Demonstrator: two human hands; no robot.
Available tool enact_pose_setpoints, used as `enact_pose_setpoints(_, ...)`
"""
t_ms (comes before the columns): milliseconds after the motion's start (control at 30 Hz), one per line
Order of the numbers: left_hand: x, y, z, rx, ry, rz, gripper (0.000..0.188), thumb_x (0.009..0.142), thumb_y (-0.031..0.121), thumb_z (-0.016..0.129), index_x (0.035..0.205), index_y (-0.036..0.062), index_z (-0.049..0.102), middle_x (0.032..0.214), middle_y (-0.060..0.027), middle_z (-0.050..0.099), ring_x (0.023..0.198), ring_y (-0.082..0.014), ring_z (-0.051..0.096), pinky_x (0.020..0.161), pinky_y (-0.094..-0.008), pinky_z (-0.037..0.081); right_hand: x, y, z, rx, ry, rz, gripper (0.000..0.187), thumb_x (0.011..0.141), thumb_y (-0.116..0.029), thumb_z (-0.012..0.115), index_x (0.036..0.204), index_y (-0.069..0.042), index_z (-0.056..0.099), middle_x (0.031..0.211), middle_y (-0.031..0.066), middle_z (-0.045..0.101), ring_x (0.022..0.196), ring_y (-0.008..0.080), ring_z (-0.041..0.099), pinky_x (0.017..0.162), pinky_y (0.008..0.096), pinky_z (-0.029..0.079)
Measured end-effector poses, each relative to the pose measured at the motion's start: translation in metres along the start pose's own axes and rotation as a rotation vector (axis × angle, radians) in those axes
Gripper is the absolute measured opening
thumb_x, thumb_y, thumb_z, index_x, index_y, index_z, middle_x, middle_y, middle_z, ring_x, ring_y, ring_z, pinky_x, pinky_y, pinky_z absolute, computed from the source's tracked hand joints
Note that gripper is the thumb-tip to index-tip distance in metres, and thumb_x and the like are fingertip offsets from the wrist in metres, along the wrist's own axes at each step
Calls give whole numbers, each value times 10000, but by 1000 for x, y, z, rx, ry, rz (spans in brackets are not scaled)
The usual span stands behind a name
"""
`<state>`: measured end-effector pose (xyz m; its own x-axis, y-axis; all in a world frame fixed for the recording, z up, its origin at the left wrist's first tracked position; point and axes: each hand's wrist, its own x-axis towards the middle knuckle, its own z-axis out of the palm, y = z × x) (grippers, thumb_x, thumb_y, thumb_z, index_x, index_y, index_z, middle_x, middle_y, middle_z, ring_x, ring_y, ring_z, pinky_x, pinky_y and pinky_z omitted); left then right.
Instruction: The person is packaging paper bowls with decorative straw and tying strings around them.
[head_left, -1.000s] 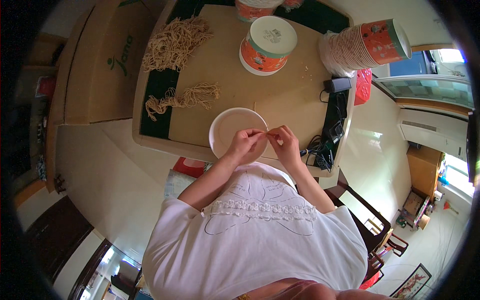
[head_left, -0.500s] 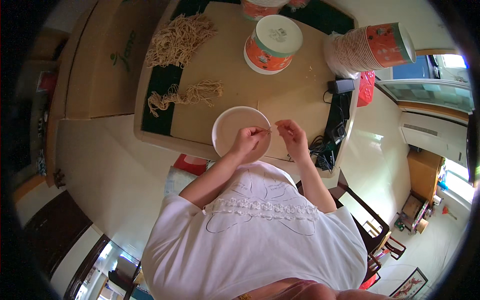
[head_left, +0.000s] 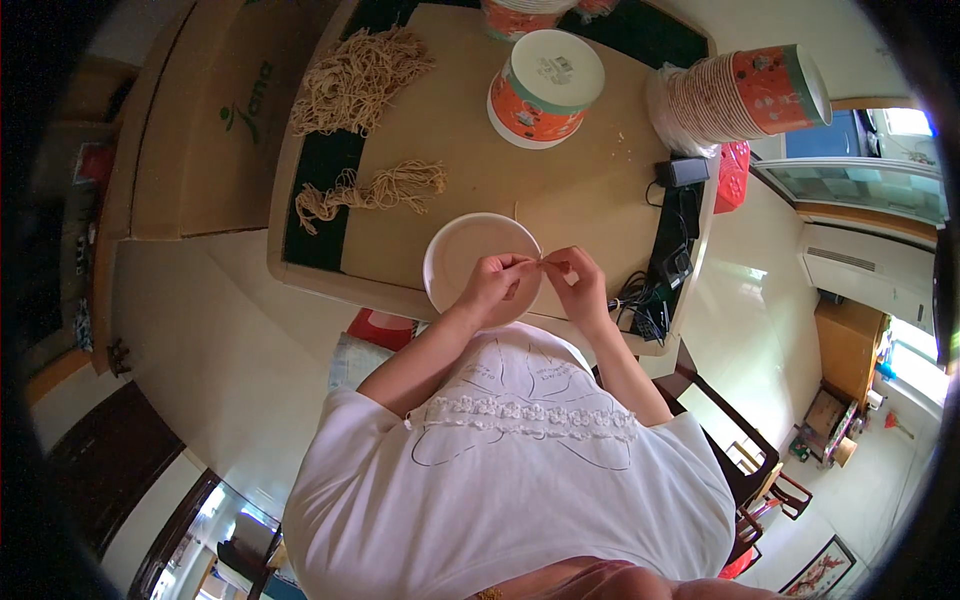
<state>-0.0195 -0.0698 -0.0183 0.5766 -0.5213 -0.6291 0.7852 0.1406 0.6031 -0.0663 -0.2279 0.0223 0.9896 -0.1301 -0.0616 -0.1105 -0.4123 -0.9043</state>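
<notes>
A white round tub (head_left: 434, 268) stands at the table's front edge, its mouth facing me. Over its right side, my left hand (head_left: 494, 284) is closed in a pinch on a thin tan string (head_left: 541, 256). The fingertips of my right hand (head_left: 580, 284) meet the left ones and pinch the same string; most of it is hidden by the fingers. Another short tan strand sticks up past the tub's far rim. Left of the tub lies a loose hank of tan string (head_left: 375, 187). Farther back is a bigger tangled heap of string (head_left: 360, 80).
An orange-and-green printed paper tub (head_left: 540, 120) stands upside down at the back. A nested stack of such tubs (head_left: 735, 95) lies in plastic at the back right. A black power adapter (head_left: 682, 173) and cables (head_left: 645, 305) line the right edge. A cardboard box (head_left: 205, 130) stands left.
My right hand has moved left and its fingertips have closed against those of my left hand. The left hand has barely moved.
</notes>
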Motion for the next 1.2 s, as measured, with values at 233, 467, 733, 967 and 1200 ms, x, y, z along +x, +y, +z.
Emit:
enact_pose_setpoints(233, -2, 0, 0, 86, 30, 14, 145, 858, 170, 634, 936, 64, 695, 585, 81, 505, 449, 0, 350, 403, -176, 247, 0, 18, 1, 299, 24, 243, 52, 871, -55, 599, 884, -6, 609, 820, 31, 594, 741, 86, 541, 678, 239, 456)
enact_pose_setpoints(467, -4, 2, -2, 219, 39, 69, 144, 859, 134, 624, 957, 68, 706, 635, 85, 554, 468, 6, 348, 409, -175, 255, 13, -6, 0, -141, -127, -43, 161, 748, -46, 661, 906, -61, 638, 833, 97, 552, 760, 237, 554, 675, 326, 472)
enact_pose_setpoints(733, 3, -9, -11, 298, 78, 178, 160, 860, 106, 612, 966, 21, 696, 808, -22, 685, 703, -69, 573, 635, -232, 466, 11, -21, -6, -228, -168, -119, 218, 728, -38, 655, 941, -54, 612, 894, 137, 558, 864, 320, 551, 755, 387, 474)
enact_pose_setpoints(967, -8, 4, -14, 963, 188, 486, 238, 806, 111, 617, 1027, 34, 656, 742, -160, 657, 675, -276, 656, 619, -367, 508, 9, -17, -5, -250, -156, -106, 240, 750, -43, 647, 983, -47, 595, 924, 142, 559, 841, 313, 563, 746, 385, 480)
enact_pose_setpoints(1200, -35, 34, -3, 1049, 171, 411, 531, 792, 150, 627, 1285, 65, 450, 693, -156, 636, 646, -338, 630, 604, -437, 495, 12, -12, -5, -82, -52, -4, 301, 842, -9, 545, 1139, -57, 535, 930, 146, 555, 820, 246, 582, 689, 333, 489)
